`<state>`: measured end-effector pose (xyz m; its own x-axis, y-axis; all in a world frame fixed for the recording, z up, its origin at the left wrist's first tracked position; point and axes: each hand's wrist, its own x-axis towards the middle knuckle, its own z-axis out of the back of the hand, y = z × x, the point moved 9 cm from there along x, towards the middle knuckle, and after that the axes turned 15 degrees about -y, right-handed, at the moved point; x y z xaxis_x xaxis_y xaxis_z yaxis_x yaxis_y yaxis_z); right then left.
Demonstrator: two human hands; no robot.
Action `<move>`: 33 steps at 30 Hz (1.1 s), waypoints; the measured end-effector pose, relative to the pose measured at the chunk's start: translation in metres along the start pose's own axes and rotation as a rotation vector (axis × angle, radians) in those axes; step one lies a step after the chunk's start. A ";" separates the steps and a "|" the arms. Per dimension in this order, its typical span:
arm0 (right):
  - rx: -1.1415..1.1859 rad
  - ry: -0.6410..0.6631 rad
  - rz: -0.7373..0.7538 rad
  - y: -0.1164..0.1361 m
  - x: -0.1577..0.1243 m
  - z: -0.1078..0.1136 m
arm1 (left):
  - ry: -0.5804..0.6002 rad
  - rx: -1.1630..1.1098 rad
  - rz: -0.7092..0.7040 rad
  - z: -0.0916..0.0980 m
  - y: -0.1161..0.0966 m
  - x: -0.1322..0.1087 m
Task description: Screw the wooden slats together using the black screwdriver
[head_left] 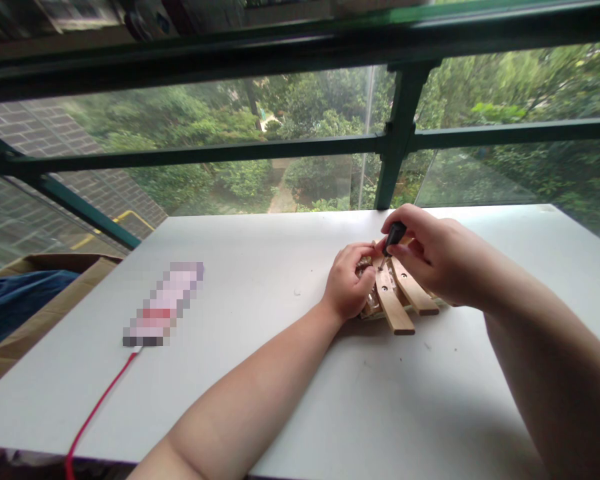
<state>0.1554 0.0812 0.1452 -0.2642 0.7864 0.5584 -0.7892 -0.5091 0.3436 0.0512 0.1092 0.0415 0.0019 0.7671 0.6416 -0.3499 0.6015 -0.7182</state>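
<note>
A wooden piece with two flat light-wood strips lies on the white table, the strips' free ends pointing toward me. Round dark screw heads show on the strips. My right hand is closed around the black handle of a screwdriver, its shaft slanting down to a screw on the left strip. On the left side of the wooden piece, my left hand grips its edge with bent fingers. Part of the piece beneath the strips is hidden by my hands.
On the white table, a blurred-out flat object lies at the left with a red cable running to the near edge. A cardboard box with blue cloth stands beyond the left edge. Green-framed windows rise behind.
</note>
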 end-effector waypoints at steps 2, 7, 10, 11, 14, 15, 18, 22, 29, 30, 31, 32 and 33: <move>-0.005 -0.004 0.012 0.002 0.000 0.001 | 0.003 -0.007 0.000 0.000 0.000 0.000; 0.006 -0.043 -0.012 0.001 0.001 0.006 | 0.001 -0.006 0.001 0.000 0.000 0.000; -0.010 -0.052 -0.034 -0.002 0.002 0.007 | -0.002 -0.005 -0.002 0.000 -0.001 0.000; -0.017 -0.055 -0.039 -0.003 0.002 0.007 | -0.003 -0.005 -0.002 0.000 -0.001 0.000; -0.024 -0.068 -0.047 -0.004 0.003 0.008 | -0.006 -0.008 -0.006 0.000 -0.001 0.000; -0.023 -0.072 -0.048 -0.004 0.003 0.008 | -0.009 -0.010 -0.008 0.000 -0.002 0.000; -0.021 -0.078 -0.051 -0.004 0.003 0.008 | -0.010 -0.011 -0.013 0.001 -0.002 0.001; -0.024 -0.076 -0.059 -0.005 0.003 0.008 | -0.001 -0.005 -0.009 0.000 -0.002 0.001; -0.023 -0.079 -0.066 -0.006 0.004 0.008 | -0.018 -0.011 -0.018 0.002 -0.003 0.001; -0.021 -0.079 -0.066 -0.006 0.004 0.007 | -0.015 -0.011 -0.013 0.002 -0.002 0.001; -0.018 -0.079 -0.066 -0.006 0.004 0.007 | -0.012 -0.010 -0.008 0.001 -0.002 0.001; -0.016 -0.075 -0.067 -0.006 0.004 0.007 | -0.010 -0.009 -0.004 0.001 -0.001 0.001; -0.014 -0.070 -0.069 -0.006 0.004 0.006 | -0.008 -0.009 -0.002 0.001 -0.001 0.001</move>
<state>0.1628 0.0854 0.1503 -0.1698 0.7928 0.5853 -0.8121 -0.4491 0.3726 0.0504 0.1093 0.0427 -0.0049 0.7643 0.6449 -0.3416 0.6048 -0.7194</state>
